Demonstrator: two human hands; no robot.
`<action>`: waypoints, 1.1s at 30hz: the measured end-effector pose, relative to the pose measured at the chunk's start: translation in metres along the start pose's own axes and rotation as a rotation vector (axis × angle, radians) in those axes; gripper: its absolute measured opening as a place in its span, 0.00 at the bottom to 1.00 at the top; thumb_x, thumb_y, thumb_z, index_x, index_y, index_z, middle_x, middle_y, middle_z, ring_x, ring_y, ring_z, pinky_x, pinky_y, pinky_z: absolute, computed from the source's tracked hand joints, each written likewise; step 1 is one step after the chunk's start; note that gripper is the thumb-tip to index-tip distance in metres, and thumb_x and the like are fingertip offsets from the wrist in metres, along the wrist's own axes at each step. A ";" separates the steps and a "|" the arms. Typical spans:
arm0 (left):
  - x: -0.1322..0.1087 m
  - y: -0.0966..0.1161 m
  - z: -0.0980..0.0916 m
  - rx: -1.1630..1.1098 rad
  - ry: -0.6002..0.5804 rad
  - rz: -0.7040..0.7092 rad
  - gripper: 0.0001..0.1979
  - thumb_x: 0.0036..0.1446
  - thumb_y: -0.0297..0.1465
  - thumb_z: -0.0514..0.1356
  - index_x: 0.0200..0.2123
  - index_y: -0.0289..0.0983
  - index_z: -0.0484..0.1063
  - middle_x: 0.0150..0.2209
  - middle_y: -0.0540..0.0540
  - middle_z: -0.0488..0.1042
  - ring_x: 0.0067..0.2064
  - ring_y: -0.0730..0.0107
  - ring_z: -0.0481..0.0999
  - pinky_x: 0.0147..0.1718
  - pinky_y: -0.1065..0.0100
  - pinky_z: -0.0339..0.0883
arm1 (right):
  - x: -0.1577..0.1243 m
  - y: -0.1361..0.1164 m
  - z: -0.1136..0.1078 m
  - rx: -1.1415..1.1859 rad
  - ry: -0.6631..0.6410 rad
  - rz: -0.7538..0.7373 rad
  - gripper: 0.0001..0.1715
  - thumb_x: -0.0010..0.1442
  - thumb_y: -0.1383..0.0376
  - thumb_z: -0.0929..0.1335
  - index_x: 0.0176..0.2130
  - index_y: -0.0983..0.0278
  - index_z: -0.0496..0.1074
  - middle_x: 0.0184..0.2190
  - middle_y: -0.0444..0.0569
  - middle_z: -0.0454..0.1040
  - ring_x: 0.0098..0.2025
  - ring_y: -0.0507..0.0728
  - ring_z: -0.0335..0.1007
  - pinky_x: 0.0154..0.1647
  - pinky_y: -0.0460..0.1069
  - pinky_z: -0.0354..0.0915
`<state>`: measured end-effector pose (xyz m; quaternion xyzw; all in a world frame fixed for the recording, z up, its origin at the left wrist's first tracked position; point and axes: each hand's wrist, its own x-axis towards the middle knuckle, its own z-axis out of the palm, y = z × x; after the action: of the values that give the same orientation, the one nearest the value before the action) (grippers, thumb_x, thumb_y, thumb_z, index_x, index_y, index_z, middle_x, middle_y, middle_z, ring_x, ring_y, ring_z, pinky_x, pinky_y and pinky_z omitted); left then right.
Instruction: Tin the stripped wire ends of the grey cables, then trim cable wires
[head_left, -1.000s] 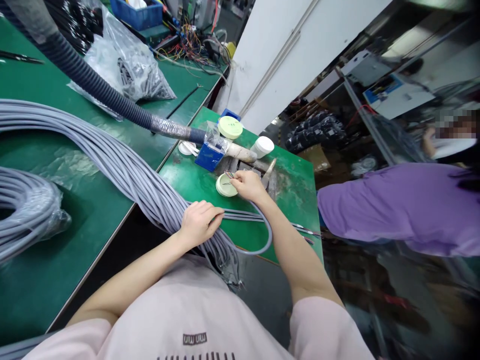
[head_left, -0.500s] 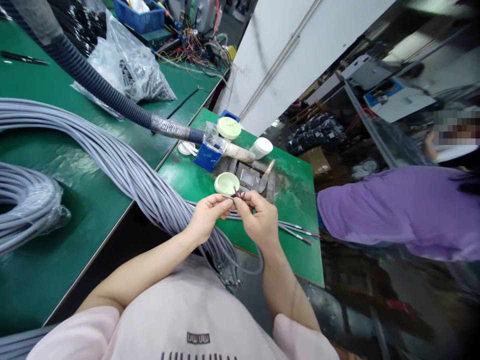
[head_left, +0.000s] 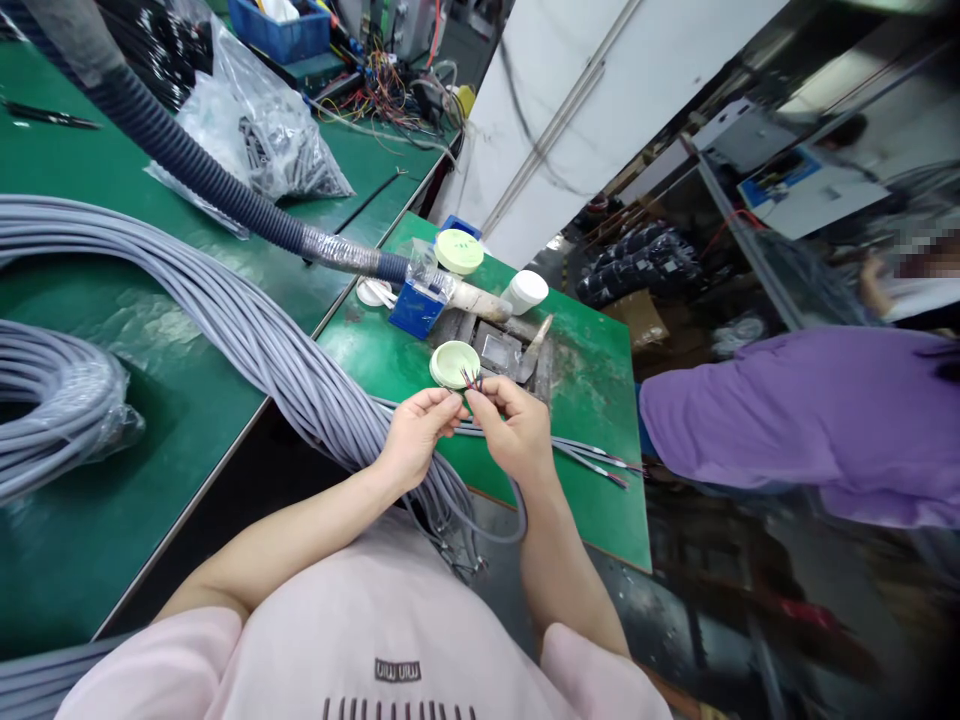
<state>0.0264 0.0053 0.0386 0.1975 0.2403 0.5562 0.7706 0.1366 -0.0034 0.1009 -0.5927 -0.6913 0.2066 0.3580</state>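
The stripped end of a grey cable is pinched in my right hand (head_left: pixel 517 425), and its thin coloured wires (head_left: pixel 471 380) fan out above the fingertips. The same cable (head_left: pixel 520 512) hangs in a loop below that wrist. My left hand (head_left: pixel 417 428) is closed at thumb and forefinger, right beside those wires. A thin dark wire seems to lie between its fingertips, mostly hidden. Just behind the fingers stands a shallow pale-green round tub (head_left: pixel 454 364). Under my left hand runs a thick bundle of grey cables (head_left: pixel 300 385).
A soldering pot (head_left: pixel 499 350) sits behind my hands, with a ribbed extraction hose (head_left: pixel 247 200) reaching over it. Cable ends (head_left: pixel 600 460) lie on the green board (head_left: pixel 585 370). A white jar (head_left: pixel 527 290) stands behind. A person in purple (head_left: pixel 810 425) is at right.
The coloured wires now spread apart above my right fingertips. The dark wire that showed across my left fingertips is less visible. Both hands stay in almost the same place.
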 end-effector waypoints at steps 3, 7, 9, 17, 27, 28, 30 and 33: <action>0.000 -0.003 0.001 -0.006 0.006 -0.001 0.17 0.40 0.40 0.71 0.26 0.33 0.71 0.24 0.51 0.73 0.25 0.80 0.67 0.26 0.75 0.58 | 0.003 0.002 0.001 0.004 -0.003 -0.002 0.10 0.58 0.60 0.64 0.29 0.62 0.68 0.22 0.42 0.70 0.23 0.50 0.63 0.25 0.45 0.57; 0.002 -0.004 0.001 -0.005 0.001 -0.020 0.16 0.41 0.39 0.71 0.27 0.34 0.72 0.24 0.50 0.74 0.25 0.80 0.67 0.25 0.75 0.58 | 0.009 0.005 0.001 -0.057 -0.012 0.000 0.11 0.59 0.59 0.63 0.29 0.62 0.66 0.22 0.42 0.68 0.23 0.51 0.62 0.26 0.46 0.57; 0.002 -0.003 0.000 0.037 -0.017 -0.047 0.16 0.41 0.37 0.70 0.31 0.34 0.74 0.26 0.49 0.75 0.25 0.79 0.68 0.25 0.74 0.59 | 0.015 0.009 -0.001 -0.125 -0.015 -0.012 0.11 0.60 0.58 0.63 0.29 0.62 0.66 0.22 0.42 0.67 0.24 0.51 0.61 0.27 0.46 0.56; -0.003 0.020 -0.035 0.914 -0.102 0.527 0.09 0.55 0.32 0.62 0.38 0.36 0.77 0.30 0.46 0.78 0.33 0.69 0.73 0.35 0.66 0.67 | 0.064 0.034 -0.008 -0.471 -0.077 -0.015 0.13 0.59 0.59 0.62 0.27 0.63 0.66 0.21 0.45 0.69 0.25 0.53 0.61 0.28 0.47 0.52; 0.006 0.022 -0.063 1.637 -0.106 1.009 0.09 0.62 0.33 0.56 0.38 0.37 0.75 0.32 0.46 0.79 0.33 0.67 0.74 0.31 0.64 0.57 | 0.095 0.052 0.012 -0.918 -0.287 0.049 0.14 0.62 0.59 0.62 0.35 0.63 0.74 0.36 0.54 0.79 0.37 0.61 0.73 0.31 0.50 0.51; 0.005 0.021 -0.062 1.647 -0.104 1.009 0.09 0.63 0.33 0.55 0.38 0.37 0.75 0.31 0.46 0.79 0.33 0.68 0.73 0.31 0.64 0.57 | 0.096 0.053 0.013 -0.932 -0.300 0.051 0.14 0.62 0.60 0.62 0.36 0.63 0.75 0.37 0.55 0.79 0.38 0.61 0.73 0.31 0.50 0.52; 0.005 0.021 -0.062 1.664 -0.099 1.006 0.10 0.63 0.33 0.54 0.38 0.37 0.76 0.31 0.46 0.79 0.33 0.68 0.73 0.31 0.64 0.57 | 0.097 0.052 0.014 -0.949 -0.316 0.051 0.15 0.62 0.60 0.62 0.37 0.63 0.75 0.38 0.57 0.79 0.39 0.62 0.73 0.31 0.50 0.53; 0.005 0.022 -0.062 1.680 -0.097 1.001 0.11 0.63 0.33 0.54 0.37 0.37 0.76 0.30 0.46 0.79 0.33 0.68 0.73 0.31 0.64 0.56 | 0.097 0.049 0.013 -0.944 -0.316 0.055 0.14 0.61 0.60 0.62 0.36 0.63 0.75 0.37 0.56 0.79 0.38 0.61 0.73 0.32 0.50 0.54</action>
<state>-0.0253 0.0191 0.0006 0.7837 0.4149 0.4579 0.0631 0.1566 0.1025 0.0817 -0.6696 -0.7392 -0.0324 -0.0639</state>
